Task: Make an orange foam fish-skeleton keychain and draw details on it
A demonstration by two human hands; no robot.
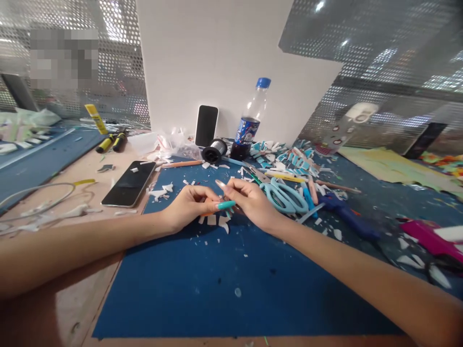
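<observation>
My left hand and my right hand meet above the blue mat, their fingertips pinched close together. What they hold between them is small and mostly hidden. A bit of orange shows under the left fingers. At the tip of my left thumb is a turquoise pointed shape, which looks like a long nail. White scraps lie on the mat just below my hands. Close to my right hand are light-blue-handled scissors.
A phone lies at left; another phone leans on the white board. Behind my hands stand a wire spool and a cola bottle. A blue glue gun and a magenta tool are at right.
</observation>
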